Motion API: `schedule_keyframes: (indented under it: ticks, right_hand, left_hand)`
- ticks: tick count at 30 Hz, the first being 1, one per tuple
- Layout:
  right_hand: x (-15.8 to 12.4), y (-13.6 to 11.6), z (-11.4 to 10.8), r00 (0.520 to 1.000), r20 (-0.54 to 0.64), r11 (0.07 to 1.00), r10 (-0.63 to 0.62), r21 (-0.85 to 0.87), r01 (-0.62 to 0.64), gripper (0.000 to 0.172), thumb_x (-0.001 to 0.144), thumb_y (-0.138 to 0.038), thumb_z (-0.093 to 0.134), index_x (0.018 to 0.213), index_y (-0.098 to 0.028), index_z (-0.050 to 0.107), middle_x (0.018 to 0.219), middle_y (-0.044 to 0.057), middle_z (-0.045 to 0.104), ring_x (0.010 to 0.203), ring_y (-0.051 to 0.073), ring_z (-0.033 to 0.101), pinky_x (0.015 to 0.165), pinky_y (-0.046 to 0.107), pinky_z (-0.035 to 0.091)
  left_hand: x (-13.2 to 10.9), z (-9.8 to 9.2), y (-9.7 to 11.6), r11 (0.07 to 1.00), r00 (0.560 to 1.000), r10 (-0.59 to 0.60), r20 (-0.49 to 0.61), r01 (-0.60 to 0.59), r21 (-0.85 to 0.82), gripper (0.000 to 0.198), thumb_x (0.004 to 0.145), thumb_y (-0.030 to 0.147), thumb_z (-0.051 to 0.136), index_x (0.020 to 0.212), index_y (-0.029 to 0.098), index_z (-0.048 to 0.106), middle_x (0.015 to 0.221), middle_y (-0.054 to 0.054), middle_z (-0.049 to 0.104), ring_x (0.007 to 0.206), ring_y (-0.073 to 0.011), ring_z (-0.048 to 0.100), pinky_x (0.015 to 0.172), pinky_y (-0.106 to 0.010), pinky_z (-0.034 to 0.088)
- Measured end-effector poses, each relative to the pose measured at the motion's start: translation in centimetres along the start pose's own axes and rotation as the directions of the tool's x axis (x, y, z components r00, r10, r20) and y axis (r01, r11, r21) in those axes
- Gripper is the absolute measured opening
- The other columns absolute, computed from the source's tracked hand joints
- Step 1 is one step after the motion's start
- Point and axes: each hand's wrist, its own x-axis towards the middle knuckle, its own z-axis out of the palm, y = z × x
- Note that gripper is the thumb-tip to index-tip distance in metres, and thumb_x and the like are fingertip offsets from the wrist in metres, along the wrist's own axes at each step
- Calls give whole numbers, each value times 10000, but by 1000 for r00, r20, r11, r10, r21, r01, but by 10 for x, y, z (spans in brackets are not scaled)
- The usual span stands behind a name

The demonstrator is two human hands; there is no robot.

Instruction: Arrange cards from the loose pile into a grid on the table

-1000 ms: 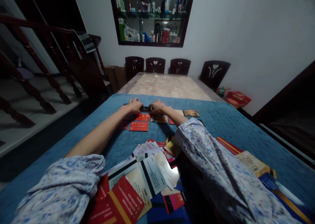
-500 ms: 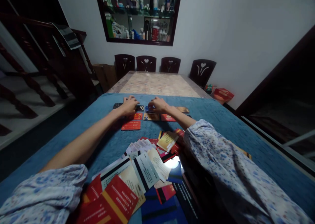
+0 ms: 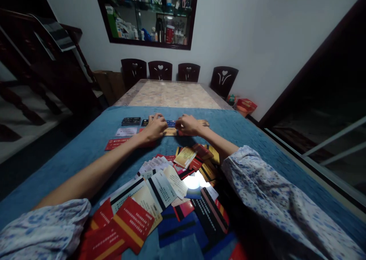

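Note:
My left hand (image 3: pixel 156 127) is over the laid-out cards, its fingers bent and its fingertips at the left end of a gold bank card (image 3: pixel 170 132). Close by on the right, my right hand (image 3: pixel 187 125) has its fingers curled down at that card's other end. A blue card (image 3: pixel 171 123) shows just behind, between the hands. To the left, a black card stack (image 3: pixel 131 121), a pale card (image 3: pixel 126 132) and a red card (image 3: pixel 116 143) lie in rows. Another gold card (image 3: pixel 203 122) is beyond my right wrist. My hands hide parts of several cards.
A loose heap of bank cards spreads nearer me, with red cards (image 3: pixel 134 223), a silver card (image 3: pixel 160 189) and a black card (image 3: pixel 210 210). A blue cloth (image 3: pixel 74 168) covers the near table. Chairs (image 3: pixel 160 70) stand at the far end.
The view has shifted, bringing the left-hand cards into sight. My hands have come closer together, and the left has moved right relative to the card rows.

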Motion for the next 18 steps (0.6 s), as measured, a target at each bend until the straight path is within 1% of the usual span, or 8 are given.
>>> schedule_keyframes:
  ticks: [4,7,11,14,18]
  right_hand:
    - [-17,4,4,1000,0,999,22,32,-22,264,849,-160,542,1009,-218,745,1133,76,727,1063,253,568,774,299,369]
    - [-31,6,6,1000,7,999,30,39,-31,267,844,-138,544,1001,-209,749,1101,79,732,1039,252,565,798,307,367]
    - [-52,10,9,1000,-6,999,19,44,-18,246,875,-162,541,991,-196,755,1036,93,736,1034,256,561,843,317,361]
    - [-71,16,12,999,-11,997,33,65,-33,229,891,-189,555,1004,-201,753,1075,96,727,1080,263,553,844,320,361]
    - [-98,26,15,994,11,991,107,74,-108,173,870,-221,621,986,-206,749,1093,91,721,1124,277,536,794,312,364]
  left_hand:
    - [1,6,21,997,997,73,3,-73,-36,245,855,145,508,924,200,736,1152,-123,664,1275,-345,393,995,-547,287]
    - [5,10,34,991,993,122,-6,-122,-51,255,844,127,503,925,197,735,1165,-122,664,1276,-341,396,1000,-546,283]
    - [13,13,55,983,984,178,-7,-178,-53,261,863,146,504,978,205,732,1185,-123,664,1286,-342,393,992,-545,293]
    - [18,12,75,976,978,208,0,-208,-66,284,882,142,492,1028,212,726,1180,-124,672,1282,-341,394,981,-541,298]
    - [19,12,103,965,969,248,-7,-248,-86,223,900,233,544,1013,216,735,1160,-129,674,1277,-354,375,1003,-567,263]
